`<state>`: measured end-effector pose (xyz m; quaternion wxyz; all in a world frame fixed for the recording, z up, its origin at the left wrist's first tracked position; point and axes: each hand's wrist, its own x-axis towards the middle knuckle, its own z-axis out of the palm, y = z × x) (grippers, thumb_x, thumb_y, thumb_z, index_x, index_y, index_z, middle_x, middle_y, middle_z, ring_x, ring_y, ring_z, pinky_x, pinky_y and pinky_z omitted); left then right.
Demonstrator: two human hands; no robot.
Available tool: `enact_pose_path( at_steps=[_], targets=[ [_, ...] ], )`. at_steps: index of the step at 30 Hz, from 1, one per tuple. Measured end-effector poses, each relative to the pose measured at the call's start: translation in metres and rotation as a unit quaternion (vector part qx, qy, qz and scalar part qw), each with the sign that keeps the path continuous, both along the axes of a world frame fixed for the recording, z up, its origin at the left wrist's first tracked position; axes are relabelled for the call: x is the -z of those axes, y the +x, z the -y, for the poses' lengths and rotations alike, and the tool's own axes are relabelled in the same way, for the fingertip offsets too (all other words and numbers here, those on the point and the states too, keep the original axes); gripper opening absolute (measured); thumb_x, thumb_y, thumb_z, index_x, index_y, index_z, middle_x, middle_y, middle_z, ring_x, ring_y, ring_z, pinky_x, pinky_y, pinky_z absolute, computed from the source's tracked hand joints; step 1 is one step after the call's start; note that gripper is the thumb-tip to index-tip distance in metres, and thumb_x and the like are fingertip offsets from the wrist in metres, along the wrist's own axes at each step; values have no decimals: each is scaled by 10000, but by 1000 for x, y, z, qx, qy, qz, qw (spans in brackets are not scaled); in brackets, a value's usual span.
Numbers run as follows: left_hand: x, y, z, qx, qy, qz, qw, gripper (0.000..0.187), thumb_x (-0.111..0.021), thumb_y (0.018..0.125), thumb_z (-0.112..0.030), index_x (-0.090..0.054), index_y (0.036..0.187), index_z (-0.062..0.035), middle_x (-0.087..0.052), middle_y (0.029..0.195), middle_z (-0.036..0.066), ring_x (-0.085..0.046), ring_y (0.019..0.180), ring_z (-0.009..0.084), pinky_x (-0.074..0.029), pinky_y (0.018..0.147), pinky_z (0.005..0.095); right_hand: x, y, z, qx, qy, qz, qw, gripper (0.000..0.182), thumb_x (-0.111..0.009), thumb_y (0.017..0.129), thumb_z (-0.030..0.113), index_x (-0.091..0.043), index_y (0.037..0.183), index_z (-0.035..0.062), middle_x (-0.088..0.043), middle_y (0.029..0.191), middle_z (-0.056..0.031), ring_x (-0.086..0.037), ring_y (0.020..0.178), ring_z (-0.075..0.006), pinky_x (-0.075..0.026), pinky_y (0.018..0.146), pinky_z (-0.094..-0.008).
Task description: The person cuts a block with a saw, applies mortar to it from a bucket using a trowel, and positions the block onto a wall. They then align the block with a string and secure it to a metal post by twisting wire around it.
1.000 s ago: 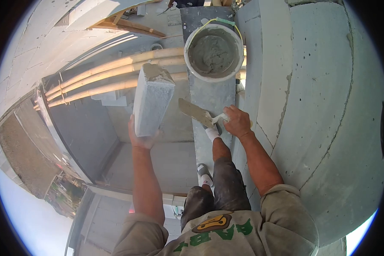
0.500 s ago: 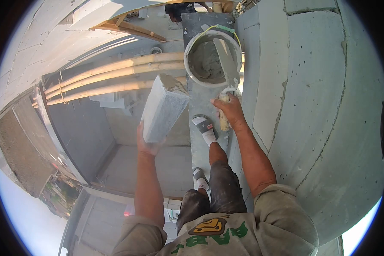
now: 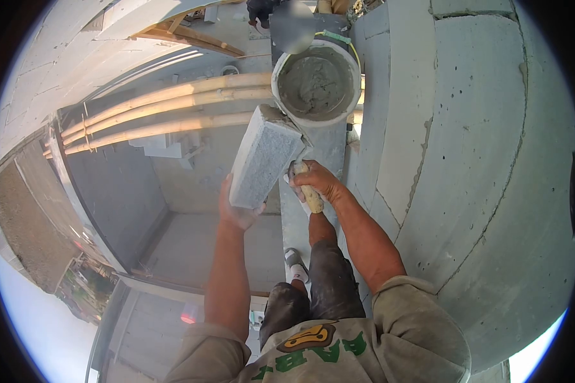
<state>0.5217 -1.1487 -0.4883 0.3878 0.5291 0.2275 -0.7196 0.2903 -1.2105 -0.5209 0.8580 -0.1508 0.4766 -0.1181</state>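
My left hand grips the lower end of a grey concrete block, held tilted out over the drop. My right hand is closed on the pale wooden handle of a trowel; the blade runs behind the block's right side and is mostly hidden. A white bucket of wet grey mortar sits on the narrow wall top just beyond both hands. My legs and a sandalled foot stand on that wall top.
A tall wall of large grey blocks rises close on the right. Bamboo poles span the open shaft on the left, with a floor far below. A person stands beyond the bucket at the top edge.
The right hand came back from the bucket with the trowel and brought it against the block. The left hand swung the block right, toward the bucket and the trowel.
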Motion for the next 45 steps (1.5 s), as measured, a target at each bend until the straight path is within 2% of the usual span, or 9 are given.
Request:
enact_pose_path(
  at_steps=[7,12,14,15,18,25,27,33,45],
  targets=[
    [4,-3,-21,-34,-56,-81,995,670,-471,890,-631,-589,1266,-88,-671,1037,233,-698,752,290,-596,521,378,-14,-13,-37,-18,3,-42,999,218,-721,707,109,-617,847,-22,-594,666,-77,-577,500,-172,-478,448,-329],
    [-8,31,-3,-9,5,58,998,655,-480,894,-627,-566,1295,-116,-681,1088,153,-699,787,276,-596,533,386,-4,-53,-68,-88,-13,-149,985,264,-709,694,135,-640,890,-26,-646,710,-111,-645,598,-249,-538,585,-369],
    [-9,51,8,10,-7,77,997,649,-486,894,-627,-558,1301,-128,-677,1108,133,-698,808,272,-595,535,387,-1,-64,-68,-289,-201,-311,883,308,-704,676,165,-660,923,-13,-685,791,-167,-677,773,-359,-542,741,-418],
    [-13,57,16,29,-17,98,995,644,-491,893,-628,-551,1308,-139,-673,1128,113,-697,829,268,-594,537,389,-8,-64,-59,-347,-186,-379,838,405,-705,683,186,-650,1048,20,-687,949,-209,-641,957,-416,-515,836,-459],
    [-28,67,26,45,-7,154,987,639,-505,887,-627,-545,1311,-151,-658,1155,105,-688,872,256,-593,557,395,-3,-58,-50,-231,-293,-504,779,492,-709,708,191,-599,1158,26,-671,1043,-212,-637,997,-395,-508,860,-460],
    [-31,70,17,87,-19,187,978,675,-545,863,-624,-499,1345,-154,-648,1163,95,-670,909,244,-558,559,383,-29,-37,26,-251,-335,-451,788,521,-709,731,194,-566,1206,35,-655,1050,-209,-634,991,-388,-504,870,-457],
    [-25,69,11,120,17,211,970,700,-573,840,-631,-491,1349,-159,-645,1169,94,-665,931,252,-528,565,386,-30,-39,31,-236,-426,-456,745,470,-708,729,176,-583,1169,66,-671,975,-189,-644,936,-385,-509,816,-462],
    [-25,64,10,167,6,218,962,733,-603,806,-640,-491,1352,-164,-639,1176,84,-647,965,248,-501,606,380,-44,-42,39,-298,-455,-447,710,474,-712,721,162,-571,1165,71,-656,952,-161,-643,910,-357,-510,788,-467],
    [-27,78,8,197,26,285,938,771,-636,782,-646,-496,1345,-139,-640,1130,66,-638,924,216,-465,582,334,-46,-34,30,-302,-446,-423,729,484,-731,723,168,-573,1172,80,-642,1000,-170,-636,927,-377,-514,799,-466]
  ],
)
